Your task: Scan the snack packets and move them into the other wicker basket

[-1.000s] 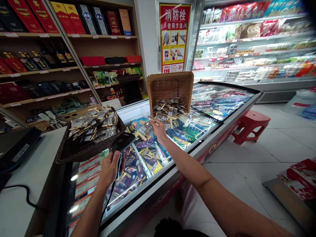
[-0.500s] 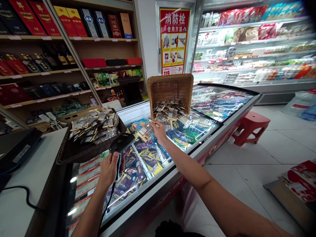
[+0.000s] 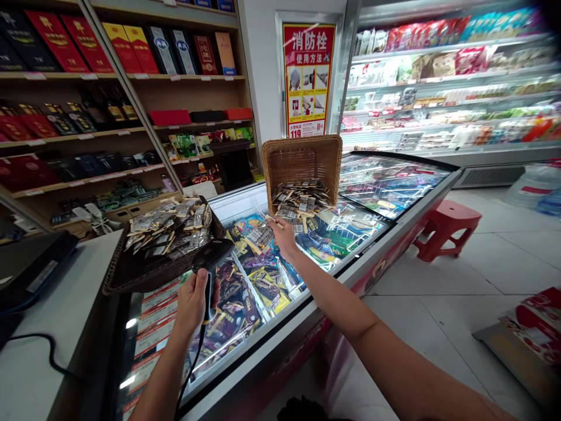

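Observation:
My left hand [image 3: 193, 301] is wrapped round the handle of a black barcode scanner [image 3: 212, 257], whose cord hangs down past my wrist. My right hand [image 3: 283, 237] pinches the edge of a small clear snack packet [image 3: 260, 235] above the freezer glass. Just beyond it a tan wicker basket [image 3: 302, 143] leans open towards me, with similar packets [image 3: 302, 196] heaped at its lower side. Left of the scanner, a dark brown wicker basket [image 3: 114, 286] holds a pile of such packets [image 3: 170, 225].
Both baskets rest on a glass-topped chest freezer [image 3: 267, 351] full of bagged ice creams. A white counter [image 3: 87, 292] lies at the left. Shelves of boxes [image 3: 175, 76] stand behind. On the right floor are a red stool [image 3: 449, 228] and a red carton [image 3: 534, 324].
The view has tilted slightly, so the scene sits a little lower. Both hands keep their grips, and the packet and scanner have barely moved.

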A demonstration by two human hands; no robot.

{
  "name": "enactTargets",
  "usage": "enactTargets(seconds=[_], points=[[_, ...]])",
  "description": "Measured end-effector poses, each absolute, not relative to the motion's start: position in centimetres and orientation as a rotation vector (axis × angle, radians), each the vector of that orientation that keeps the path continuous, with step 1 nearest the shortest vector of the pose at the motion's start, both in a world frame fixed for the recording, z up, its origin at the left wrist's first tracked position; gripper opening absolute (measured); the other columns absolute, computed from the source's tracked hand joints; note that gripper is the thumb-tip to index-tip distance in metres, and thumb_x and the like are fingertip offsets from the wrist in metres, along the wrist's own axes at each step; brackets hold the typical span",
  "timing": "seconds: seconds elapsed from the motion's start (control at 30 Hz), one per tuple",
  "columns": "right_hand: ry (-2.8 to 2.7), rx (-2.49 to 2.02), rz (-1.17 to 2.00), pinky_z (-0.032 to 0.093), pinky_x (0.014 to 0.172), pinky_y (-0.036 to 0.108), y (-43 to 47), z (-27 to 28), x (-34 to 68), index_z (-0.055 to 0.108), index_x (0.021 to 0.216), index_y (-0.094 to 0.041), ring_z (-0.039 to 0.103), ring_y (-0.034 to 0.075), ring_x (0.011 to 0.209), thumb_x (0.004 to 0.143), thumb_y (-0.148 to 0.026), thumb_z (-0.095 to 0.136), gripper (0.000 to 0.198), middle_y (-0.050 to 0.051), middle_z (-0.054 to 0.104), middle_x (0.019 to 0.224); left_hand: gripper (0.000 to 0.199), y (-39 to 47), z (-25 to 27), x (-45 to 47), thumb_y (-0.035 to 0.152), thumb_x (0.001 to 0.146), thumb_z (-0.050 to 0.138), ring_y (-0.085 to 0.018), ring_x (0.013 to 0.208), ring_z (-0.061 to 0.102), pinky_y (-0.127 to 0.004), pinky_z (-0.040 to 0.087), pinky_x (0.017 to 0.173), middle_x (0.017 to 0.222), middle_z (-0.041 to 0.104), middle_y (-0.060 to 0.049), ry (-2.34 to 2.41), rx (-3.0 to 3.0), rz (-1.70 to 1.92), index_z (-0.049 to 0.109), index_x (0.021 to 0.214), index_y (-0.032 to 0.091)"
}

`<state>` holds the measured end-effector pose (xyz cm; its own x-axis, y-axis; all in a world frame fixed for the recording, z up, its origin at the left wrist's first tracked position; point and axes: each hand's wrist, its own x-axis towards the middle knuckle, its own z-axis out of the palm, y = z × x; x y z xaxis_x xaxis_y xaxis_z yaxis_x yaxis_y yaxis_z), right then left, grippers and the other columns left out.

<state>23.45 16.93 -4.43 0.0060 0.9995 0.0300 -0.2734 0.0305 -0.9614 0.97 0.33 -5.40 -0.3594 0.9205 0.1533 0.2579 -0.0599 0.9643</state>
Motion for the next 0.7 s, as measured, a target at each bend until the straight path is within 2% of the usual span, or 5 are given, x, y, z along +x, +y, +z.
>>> enactTargets(seconds=[0.27, 0.5, 0.7], points=[[-0.989, -0.985, 1.315, 0.023, 0.048, 0.029, 17.0, -4.5, 23.4, 0.063, 0.086, -0.024, 0.020, 0.011, 0.050, 0.095, -0.043, 0.071, 0.023, -0.010, 0.025, 0.054, 0.067, 0.0, -3.9, 1.7, 0.089, 0.087, 0.054, -0.022, 0.046, 0.062, -0.029, 0.042, 0.038, 0.049, 0.058, -0.002, 1.601, 1.213, 1.494, 0.062, 0.081, 0.023], [-1.021, -0.980, 1.304, 0.023, 0.048, 0.029, 17.2, -5.2, 23.3, 0.063, 0.083, -0.025, 0.021, 0.011, 0.050, 0.093, -0.046, 0.073, 0.026, -0.010, 0.027, 0.053, 0.073, -0.3, -3.2, 2.2, 0.094, 0.083, 0.056, -0.021, 0.045, 0.063, -0.029, 0.042, 0.036, 0.054, 0.063, -0.002, 1.558, 1.125, 1.543, 0.061, 0.086, 0.022], [-1.003, -0.957, 1.258, 0.023, 0.047, 0.028, 17.7, -5.9, 23.0, 0.059, 0.080, -0.026, 0.023, 0.010, 0.049, 0.092, -0.050, 0.073, 0.030, -0.010, 0.026, 0.054, 0.071, -0.2, -3.2, 2.5, 0.094, 0.082, 0.057, -0.021, 0.045, 0.062, -0.028, 0.040, 0.037, 0.049, 0.058, -0.001, 1.563, 1.145, 1.590, 0.057, 0.078, 0.023]])
